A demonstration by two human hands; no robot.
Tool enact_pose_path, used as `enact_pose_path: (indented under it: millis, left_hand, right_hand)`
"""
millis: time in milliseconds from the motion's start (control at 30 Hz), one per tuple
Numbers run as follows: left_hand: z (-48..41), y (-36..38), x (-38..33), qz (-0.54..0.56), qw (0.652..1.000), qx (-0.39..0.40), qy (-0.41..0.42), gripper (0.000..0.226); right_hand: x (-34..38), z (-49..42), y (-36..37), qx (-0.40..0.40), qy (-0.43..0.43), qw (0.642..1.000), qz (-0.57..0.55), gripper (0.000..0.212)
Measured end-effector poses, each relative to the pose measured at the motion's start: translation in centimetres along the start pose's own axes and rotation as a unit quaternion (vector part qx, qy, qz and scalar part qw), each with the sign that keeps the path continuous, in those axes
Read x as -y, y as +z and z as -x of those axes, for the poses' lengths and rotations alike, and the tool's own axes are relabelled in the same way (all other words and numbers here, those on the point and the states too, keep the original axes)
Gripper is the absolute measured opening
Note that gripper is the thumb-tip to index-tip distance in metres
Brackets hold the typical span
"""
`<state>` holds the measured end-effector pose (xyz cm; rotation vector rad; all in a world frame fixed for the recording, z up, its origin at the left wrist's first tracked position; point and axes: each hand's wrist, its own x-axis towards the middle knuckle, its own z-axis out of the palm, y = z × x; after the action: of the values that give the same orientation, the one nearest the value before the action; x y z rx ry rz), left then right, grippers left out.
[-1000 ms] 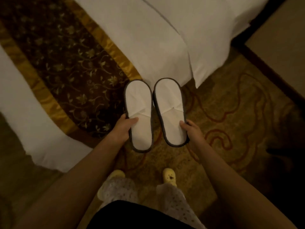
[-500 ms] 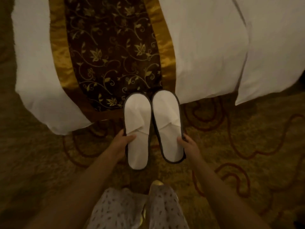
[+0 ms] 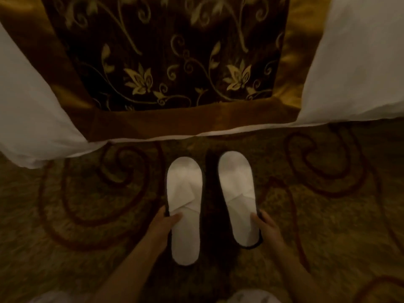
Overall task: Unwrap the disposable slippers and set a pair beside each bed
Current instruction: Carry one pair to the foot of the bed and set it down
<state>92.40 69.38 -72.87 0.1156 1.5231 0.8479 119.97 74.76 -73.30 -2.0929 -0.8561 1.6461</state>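
Two white slippers lie side by side over the patterned carpet [image 3: 328, 215], toes toward the bed, a dark gap between them. The left hand [image 3: 162, 228] grips the left slipper [image 3: 184, 206] at its outer edge, thumb on the insole, fingers clenched around the rim. The right hand [image 3: 267, 229] grips the right slipper [image 3: 238, 193] the same way at its outer edge near the heel. Whether the soles touch the carpet cannot be told. Just beyond the toes hangs the bed's brown-and-gold runner [image 3: 170, 62], with white bedding [image 3: 354, 68] on both sides. The view is dim and slightly blurred
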Motion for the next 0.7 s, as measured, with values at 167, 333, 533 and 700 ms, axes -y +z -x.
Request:
enact_pose_path:
  millis: [167, 333, 533, 700]
  left_hand:
    - [-5.5, 0.4, 0.9, 0.050, 0.998, -0.010, 0.028, 0.053]
    - [-7.3, -0.1, 0.6, 0.066, 0.997, -0.011, 0.025, 0.050]
    - [-7.4, -1.1, 0.7, 0.055, 0.998, -0.018, 0.019, 0.053]
    - [-7.5, -0.8, 0.5, 0.051, 0.998, -0.020, 0.016, 0.052]
  right_hand:
    - [-0.2, -7.8, 2.4, -0.035, -0.012, 0.999, -0.004, 0.046]
    - [2.0, -12.2, 5.7, -0.054, -0.021, 0.998, -0.019, 0.046]
    - [2.5, -12.3, 7.8, -0.154, -0.072, 0.959, 0.224, 0.041]
    - [2.8, -12.2, 7.3, -0.166, -0.098, 0.914, 0.356, 0.035]
